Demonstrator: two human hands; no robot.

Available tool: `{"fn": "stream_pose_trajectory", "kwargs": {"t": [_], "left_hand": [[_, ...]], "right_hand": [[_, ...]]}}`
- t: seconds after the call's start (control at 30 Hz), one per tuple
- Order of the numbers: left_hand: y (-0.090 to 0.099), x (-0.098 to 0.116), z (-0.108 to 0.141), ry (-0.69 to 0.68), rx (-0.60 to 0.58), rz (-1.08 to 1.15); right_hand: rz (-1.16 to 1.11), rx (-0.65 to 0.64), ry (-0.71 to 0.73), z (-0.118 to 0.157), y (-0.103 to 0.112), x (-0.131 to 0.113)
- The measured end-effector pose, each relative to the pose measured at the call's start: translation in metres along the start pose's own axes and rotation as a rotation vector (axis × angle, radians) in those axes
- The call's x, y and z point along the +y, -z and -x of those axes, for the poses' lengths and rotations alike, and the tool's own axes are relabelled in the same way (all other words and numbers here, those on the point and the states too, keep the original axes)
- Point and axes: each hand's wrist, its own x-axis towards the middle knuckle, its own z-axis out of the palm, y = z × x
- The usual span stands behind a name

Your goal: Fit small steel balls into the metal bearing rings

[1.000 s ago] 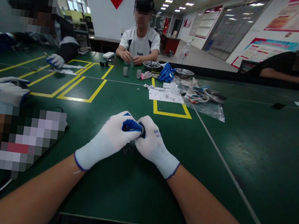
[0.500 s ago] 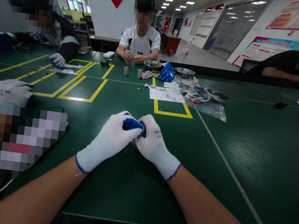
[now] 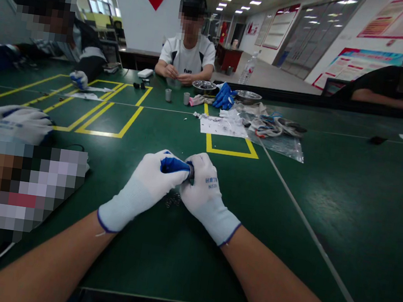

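Note:
My left hand [image 3: 159, 172], in a white glove with blue coating, is closed at the middle of the green table [image 3: 246, 266]. My right hand [image 3: 202, 183], gloved the same way, meets it fingertip to fingertip. Between them the fingers pinch a small dark round part [image 3: 191, 171], mostly covered by the gloves, so its shape cannot be made out. Just below the hands lies a small pile of tiny dark rings [image 3: 173, 199] on the table, partly hidden by the right glove.
A co-worker's gloved hands [image 3: 24, 125] and a blurred white object [image 3: 32, 193] are at the left. Farther off are yellow tape, small grey cups [image 3: 167, 95], white paper [image 3: 223, 126], blue gloves [image 3: 225, 96], metal bowls [image 3: 247, 97] and a plastic bag with gloves [image 3: 287, 145].
My right hand has turned slightly, showing more of its printed back. Both hands stay together around the dark part. The co-worker's gloved hand at the left has shifted right.

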Motion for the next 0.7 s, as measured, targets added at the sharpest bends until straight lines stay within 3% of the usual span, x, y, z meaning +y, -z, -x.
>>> {"fn": "stream_pose_trajectory", "kwargs": {"t": [0.33, 0.57, 0.7], "left_hand": [[-0.0038, 0.0001, 0.0013, 0.019, 0.074, -0.049], [-0.0056, -0.0009, 0.0006, -0.018, 0.182, -0.129], [-0.0040, -0.0047, -0.0023, -0.029, 0.138, -0.047]], "right_hand": [[0.034, -0.031, -0.013, -0.0006, 0.0004, -0.0016], [-0.148, 0.044, 0.043, -0.0005, -0.0019, 0.0031], [-0.300, 0.050, 0.084, -0.0025, -0.0014, 0.0030]]}}
